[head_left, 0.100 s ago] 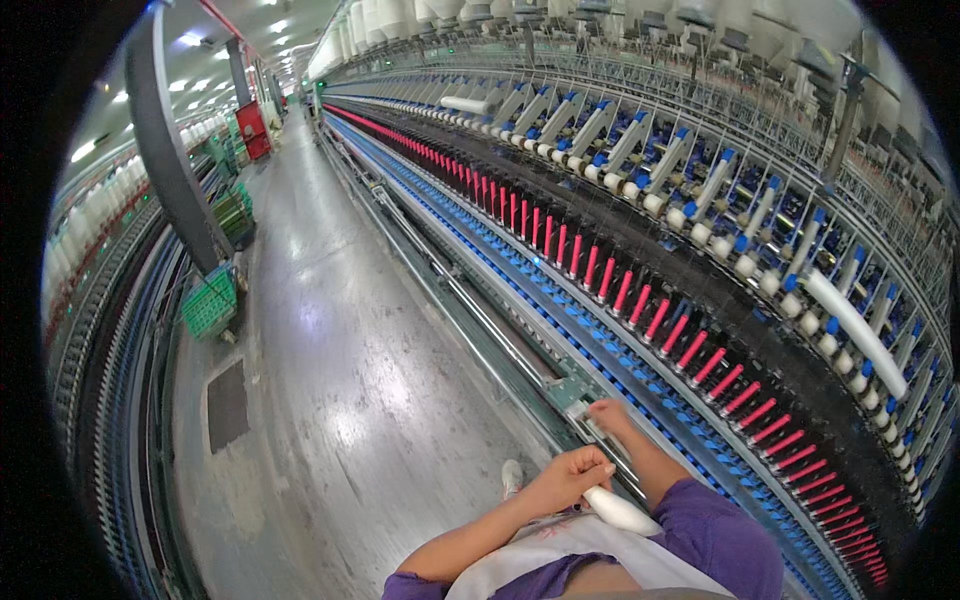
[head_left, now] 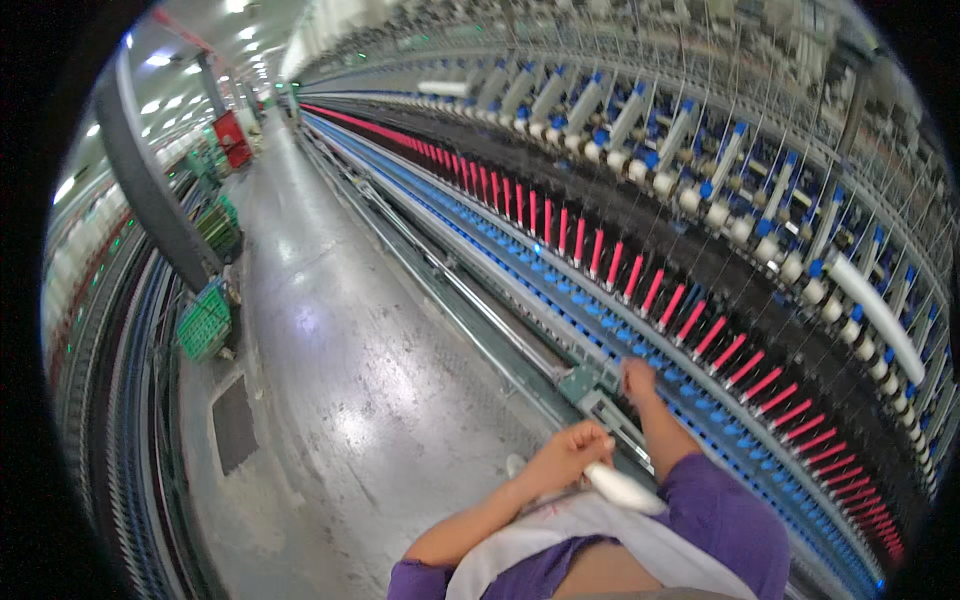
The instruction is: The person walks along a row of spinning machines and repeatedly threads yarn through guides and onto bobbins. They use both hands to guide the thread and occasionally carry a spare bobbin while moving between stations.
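Note:
My left hand (head_left: 574, 456) is closed, its fingers curled round the tip of a white tapered yarn bobbin (head_left: 625, 490) in front of my apron (head_left: 545, 520). The bobbin slants down to the right, towards my purple right sleeve. Farther forward, my right hand (head_left: 638, 380) reaches over the machine's front edge, beside a green-grey metal bracket (head_left: 585, 383) and near the blue rail. Motion smears its fingers, so what they hold, if anything, does not show. Past it, a long row of red bobbin tubes (head_left: 690, 318) stands on the spinning frame.
White rollers and blue-tipped arms (head_left: 690, 200) run above the tubes, with a thick white roll (head_left: 877, 318) lying across some. A grey aisle floor (head_left: 350, 330) stretches ahead on the left. Green crates (head_left: 205, 322) stand by a grey pillar (head_left: 150, 170), before another machine.
My right hand has moved forward, away from my body, towards the blue rail. My left hand keeps hold of the bobbin. The whole view has shifted slightly.

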{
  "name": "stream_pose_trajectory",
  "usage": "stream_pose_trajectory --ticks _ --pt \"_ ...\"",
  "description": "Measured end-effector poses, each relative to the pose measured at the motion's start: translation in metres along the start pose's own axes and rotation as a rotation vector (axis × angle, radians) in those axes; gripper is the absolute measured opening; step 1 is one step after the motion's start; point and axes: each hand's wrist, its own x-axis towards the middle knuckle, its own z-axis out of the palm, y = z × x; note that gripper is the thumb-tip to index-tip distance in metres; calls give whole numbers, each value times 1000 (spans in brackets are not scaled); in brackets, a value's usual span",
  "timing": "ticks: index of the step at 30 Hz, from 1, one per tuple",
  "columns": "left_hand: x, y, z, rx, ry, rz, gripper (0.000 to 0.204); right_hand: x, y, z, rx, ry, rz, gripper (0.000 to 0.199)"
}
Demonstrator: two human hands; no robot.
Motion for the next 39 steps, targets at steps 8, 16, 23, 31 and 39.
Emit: stream_pose_trajectory --ticks 8,16,23,31,39 --pt "80 132 -217 70 114 -34 16 150 -53 265 212 -106 285 14" --pt "187 194 -400 64 -238 -128 17 244 -203 438 -733 -181 -528 24" --pt "239 268 -536 177 -345 -228 18 358 -419 479 -579 373 -839 28" --pt "289 319 -637 -3 -310 -165 22 507 -606 479 -978 591 -616 49" --pt "332 346 -682 -21 -242 -62 23 638 -639 408 -1990 794 -378 27"
